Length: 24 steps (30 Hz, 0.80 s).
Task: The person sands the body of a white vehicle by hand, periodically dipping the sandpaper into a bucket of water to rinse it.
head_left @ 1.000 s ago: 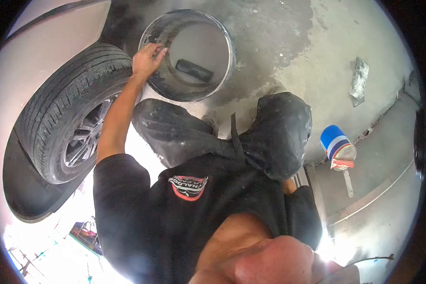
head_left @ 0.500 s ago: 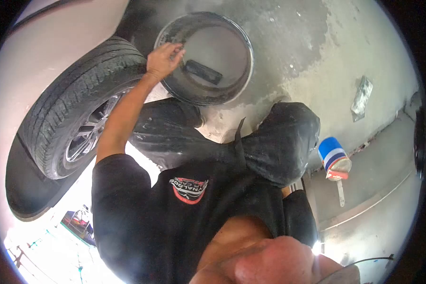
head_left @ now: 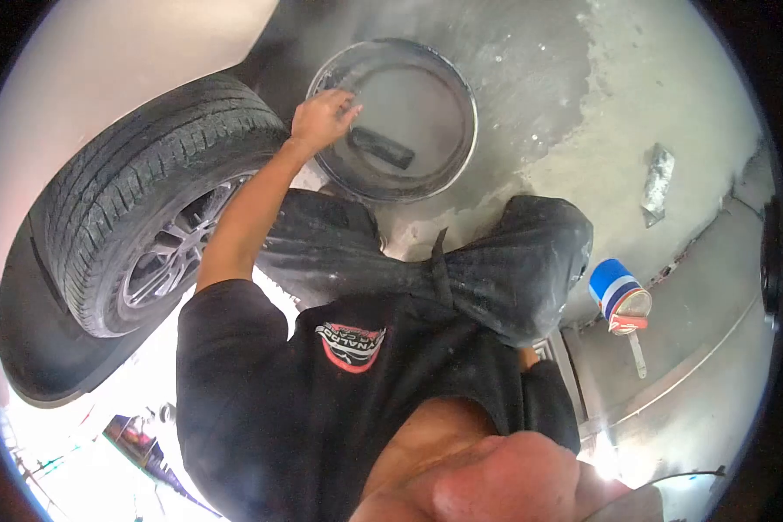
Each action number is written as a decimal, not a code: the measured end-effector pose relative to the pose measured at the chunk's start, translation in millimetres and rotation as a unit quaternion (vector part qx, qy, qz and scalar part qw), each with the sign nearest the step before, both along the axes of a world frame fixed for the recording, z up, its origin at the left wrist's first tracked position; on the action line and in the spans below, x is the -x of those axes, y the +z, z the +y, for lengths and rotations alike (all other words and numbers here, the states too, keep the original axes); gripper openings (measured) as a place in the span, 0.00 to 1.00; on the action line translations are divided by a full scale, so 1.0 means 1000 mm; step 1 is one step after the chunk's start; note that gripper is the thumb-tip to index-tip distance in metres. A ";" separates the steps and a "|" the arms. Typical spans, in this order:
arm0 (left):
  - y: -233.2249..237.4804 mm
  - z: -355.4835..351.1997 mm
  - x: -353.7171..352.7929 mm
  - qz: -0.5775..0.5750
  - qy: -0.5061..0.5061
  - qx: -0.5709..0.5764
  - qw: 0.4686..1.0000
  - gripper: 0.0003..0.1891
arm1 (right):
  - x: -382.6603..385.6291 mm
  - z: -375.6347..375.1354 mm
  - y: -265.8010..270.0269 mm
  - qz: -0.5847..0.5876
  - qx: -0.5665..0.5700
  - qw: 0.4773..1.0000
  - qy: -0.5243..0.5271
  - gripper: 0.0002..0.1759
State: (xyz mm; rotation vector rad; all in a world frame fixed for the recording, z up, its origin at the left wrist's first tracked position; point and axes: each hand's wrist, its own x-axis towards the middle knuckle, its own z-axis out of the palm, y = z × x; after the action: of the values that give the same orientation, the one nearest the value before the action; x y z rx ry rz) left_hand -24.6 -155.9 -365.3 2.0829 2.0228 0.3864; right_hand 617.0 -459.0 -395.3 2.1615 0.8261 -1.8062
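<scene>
Right hand is hidden behind the right thigh (head_left: 539, 270), only a sliver of right forearm (head_left: 529, 358) showing, so we can't tell its fingers; water in the tub (head_left: 473, 135) is murky, and its bottom is hard to read. Black oblong block (head_left: 381, 148) lies slantwise in the tub, dark and wet-looking, just beside our left hand (head_left: 326, 119), fingers loosely bent and apart over the near-left rim. Tyre (head_left: 165, 148) crowds the tub's left; floor (head_left: 535, 96) stretches right.
</scene>
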 end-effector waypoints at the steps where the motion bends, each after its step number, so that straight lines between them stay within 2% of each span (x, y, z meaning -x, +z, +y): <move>1: -0.002 0.001 0.000 0.004 0.003 -0.004 1.000 0.18 | -0.013 0.013 -0.015 -0.013 -0.023 1.000 0.007 0.22; 4: -0.011 -0.001 0.003 0.017 0.021 -0.006 1.000 0.20 | -0.083 0.082 -0.046 -0.060 -0.107 0.991 0.051 0.22; 5: -0.015 -0.001 0.006 0.003 0.016 -0.023 1.000 0.21 | -0.118 0.119 -0.044 -0.076 -0.148 0.983 0.077 0.22; 6: -0.013 -0.002 0.004 0.002 0.048 0.020 0.999 0.22 | -0.144 0.161 -0.028 -0.085 -0.195 0.972 0.100 0.22; 9: -0.009 -0.001 0.002 0.000 0.049 0.019 0.999 0.23 | -0.103 0.299 0.177 -0.088 -0.359 0.911 0.181 0.23; 11: -0.001 -0.002 0.003 -0.013 0.054 0.053 0.997 0.25 | -0.102 0.374 0.223 0.032 -0.481 0.873 0.081 0.22; 12: -0.002 -0.001 0.006 -0.013 0.046 0.074 0.996 0.27 | -0.040 0.398 0.280 0.046 -0.499 0.852 0.153 0.21; 13: -0.009 -0.002 0.007 -0.025 0.049 0.045 0.997 0.26 | 0.032 0.403 0.320 0.094 -0.552 0.812 0.167 0.21; 14: -0.003 -0.004 0.007 -0.040 0.055 0.045 0.997 0.26 | 0.074 0.420 0.325 0.110 -0.572 0.788 0.199 0.20; 15: 0.003 -0.004 0.006 -0.056 0.059 0.045 0.996 0.26 | 0.121 0.429 0.331 0.147 -0.523 0.802 0.247 0.23; 16: 0.007 -0.007 0.003 -0.072 0.064 0.047 0.994 0.25 | 0.169 0.437 0.319 0.212 -0.506 0.770 0.325 0.22; 17: 0.012 -0.010 -0.001 -0.125 0.082 0.060 0.987 0.25 | 0.203 0.455 0.278 0.248 -0.505 0.709 0.426 0.19; 18: 0.015 -0.012 -0.009 -0.181 0.100 0.072 0.976 0.25 | 0.260 0.442 0.269 0.274 -0.518 0.642 0.495 0.17; 19: 0.017 -0.013 -0.015 -0.237 0.116 0.083 0.961 0.24 | 0.305 0.444 0.239 0.225 -0.478 0.617 0.583 0.16; 20: 0.022 -0.013 -0.015 -0.287 0.127 0.092 0.945 0.24 | 0.337 0.443 0.190 0.298 -0.489 0.567 0.592 0.17; 21: 0.027 -0.015 -0.013 -0.248 0.054 0.089 0.963 0.25 | 0.369 0.445 0.124 0.198 -0.528 0.565 0.603 0.19; 22: 0.033 -0.017 -0.011 -0.201 -0.020 0.086 0.976 0.25 | 0.395 0.440 0.098 0.139 -0.497 0.625 0.586 0.22; 24: 0.067 -0.032 -0.017 -0.089 -0.050 0.096 0.990 0.28 | 0.449 0.432 0.047 0.011 -0.422 0.727 0.542 0.27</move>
State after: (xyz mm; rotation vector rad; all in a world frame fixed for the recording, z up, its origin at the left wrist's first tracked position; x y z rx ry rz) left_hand -7.5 -187.8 -298.8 1.9500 1.7718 0.3328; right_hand 168.3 -27.5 -347.9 1.2381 2.5499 -0.8279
